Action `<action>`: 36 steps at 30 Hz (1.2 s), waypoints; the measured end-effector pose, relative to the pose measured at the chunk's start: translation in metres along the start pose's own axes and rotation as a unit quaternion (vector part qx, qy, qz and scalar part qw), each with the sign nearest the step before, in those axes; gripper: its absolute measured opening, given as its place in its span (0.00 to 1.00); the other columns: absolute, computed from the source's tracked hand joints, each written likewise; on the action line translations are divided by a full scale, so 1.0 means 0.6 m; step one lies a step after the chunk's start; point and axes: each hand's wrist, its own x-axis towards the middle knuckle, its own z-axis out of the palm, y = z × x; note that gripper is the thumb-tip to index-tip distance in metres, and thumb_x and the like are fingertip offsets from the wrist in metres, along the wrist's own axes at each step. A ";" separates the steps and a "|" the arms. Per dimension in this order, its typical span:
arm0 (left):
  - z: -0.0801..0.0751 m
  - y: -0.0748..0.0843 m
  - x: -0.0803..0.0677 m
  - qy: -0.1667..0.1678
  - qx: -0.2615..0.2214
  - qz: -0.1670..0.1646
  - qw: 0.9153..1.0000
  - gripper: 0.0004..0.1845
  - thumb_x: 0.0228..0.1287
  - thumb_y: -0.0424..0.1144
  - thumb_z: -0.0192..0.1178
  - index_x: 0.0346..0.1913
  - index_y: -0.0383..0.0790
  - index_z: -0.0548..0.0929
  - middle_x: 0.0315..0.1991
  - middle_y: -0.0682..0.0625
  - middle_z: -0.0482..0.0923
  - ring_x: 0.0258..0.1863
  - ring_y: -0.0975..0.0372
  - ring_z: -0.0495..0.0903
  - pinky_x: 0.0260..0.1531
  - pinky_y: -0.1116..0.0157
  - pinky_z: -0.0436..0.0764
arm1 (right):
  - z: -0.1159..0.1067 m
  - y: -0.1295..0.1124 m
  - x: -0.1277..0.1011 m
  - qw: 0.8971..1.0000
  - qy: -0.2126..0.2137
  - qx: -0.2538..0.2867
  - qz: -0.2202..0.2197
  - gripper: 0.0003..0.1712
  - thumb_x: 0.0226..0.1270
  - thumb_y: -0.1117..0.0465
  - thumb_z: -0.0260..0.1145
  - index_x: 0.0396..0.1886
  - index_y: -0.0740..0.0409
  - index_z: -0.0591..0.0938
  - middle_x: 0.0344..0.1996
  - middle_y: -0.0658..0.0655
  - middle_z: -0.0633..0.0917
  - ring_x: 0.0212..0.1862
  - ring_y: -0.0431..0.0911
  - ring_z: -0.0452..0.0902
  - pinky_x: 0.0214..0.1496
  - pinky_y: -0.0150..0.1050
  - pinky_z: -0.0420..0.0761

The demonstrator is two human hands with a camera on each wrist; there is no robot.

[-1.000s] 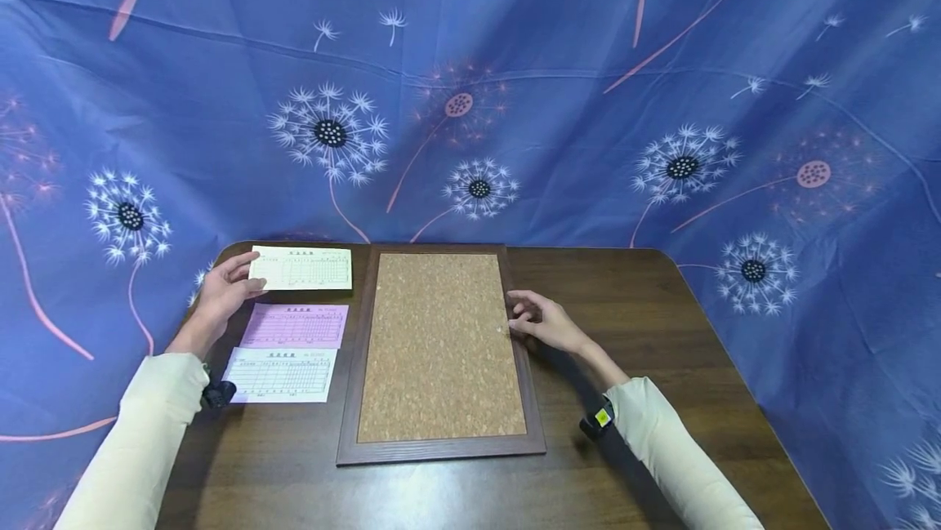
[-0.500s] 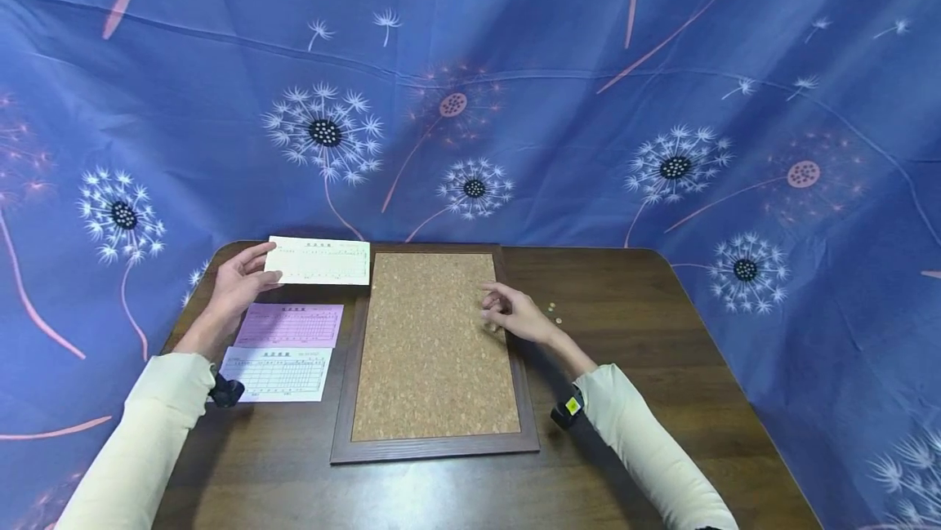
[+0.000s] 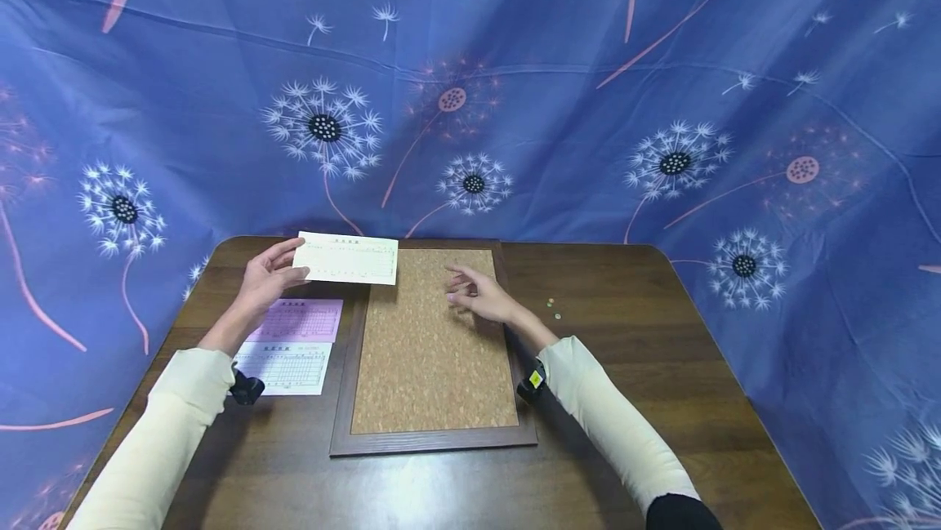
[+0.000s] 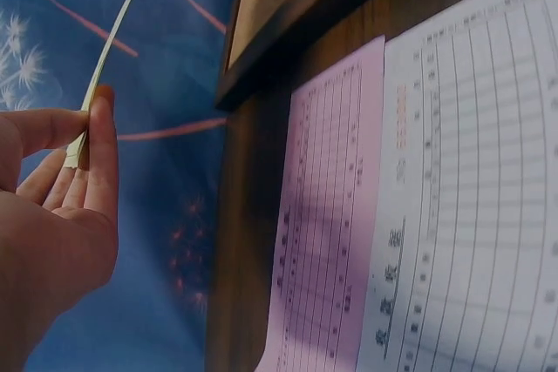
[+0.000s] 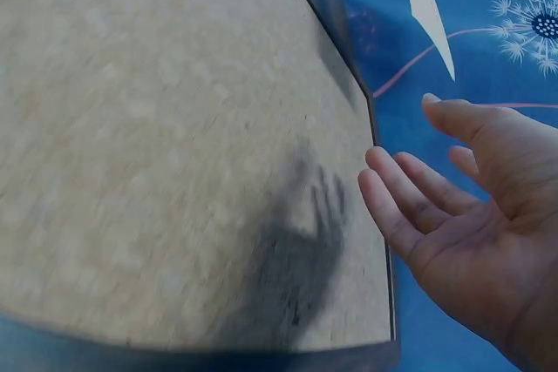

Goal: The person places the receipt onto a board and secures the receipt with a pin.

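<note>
My left hand pinches the left end of a pale yellow printed form slip between thumb and fingers. The slip is raised and overlaps the upper left corner of a framed cork board. In the left wrist view the slip shows edge-on. My right hand hovers over the upper right of the cork, fingers spread and slightly bent, nothing in its grasp. Its shadow falls on the cork in the right wrist view, where the slip's tip appears beyond the thumb.
Left of the board lie a pink form and a white form, the pink above the white. Several tiny thumbtack-like pieces lie on the brown wooden table to the right. A blue dandelion-print cloth hangs behind.
My left hand has lifted the yellow slip off the table and carried it right, to the board's top left corner. My right hand has moved left from the board's right edge over the cork.
</note>
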 end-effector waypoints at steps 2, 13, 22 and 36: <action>0.008 0.002 -0.001 -0.006 -0.003 -0.003 1.000 0.37 0.67 0.21 0.59 0.77 0.27 0.59 0.42 0.65 0.85 0.37 0.74 0.87 0.39 0.72 0.85 | 0.007 -0.005 0.010 0.999 -0.009 0.032 0.000 0.40 0.74 0.70 0.62 0.80 0.64 0.56 0.65 0.79 0.74 0.57 0.68 0.82 0.56 0.56 0.84; 0.053 0.014 -0.004 -0.035 0.022 -0.003 0.999 0.36 0.68 0.25 0.61 0.77 0.30 0.62 0.45 0.65 0.83 0.39 0.73 0.86 0.40 0.71 0.85 | 0.045 -0.068 0.041 0.996 0.007 0.091 -0.011 0.47 0.74 0.69 0.62 0.84 0.54 0.47 0.68 0.75 0.72 0.59 0.64 0.81 0.63 0.59 0.78; 0.071 0.011 -0.003 -0.039 0.008 -0.002 0.999 0.35 0.67 0.23 0.62 0.75 0.28 0.63 0.44 0.65 0.85 0.38 0.73 0.87 0.40 0.71 0.85 | 0.052 -0.080 0.044 0.995 0.047 0.067 -0.048 0.35 0.71 0.72 0.63 0.76 0.66 0.65 0.58 0.74 0.78 0.48 0.44 0.81 0.51 0.31 0.82; 0.093 0.003 -0.006 -0.039 0.011 -0.004 0.999 0.35 0.67 0.24 0.61 0.76 0.30 0.63 0.45 0.64 0.83 0.38 0.74 0.86 0.41 0.72 0.85 | 0.042 -0.060 0.027 0.996 0.047 0.073 -0.026 0.34 0.70 0.74 0.63 0.74 0.68 0.67 0.41 0.65 0.83 0.41 0.66 0.80 0.50 0.55 0.84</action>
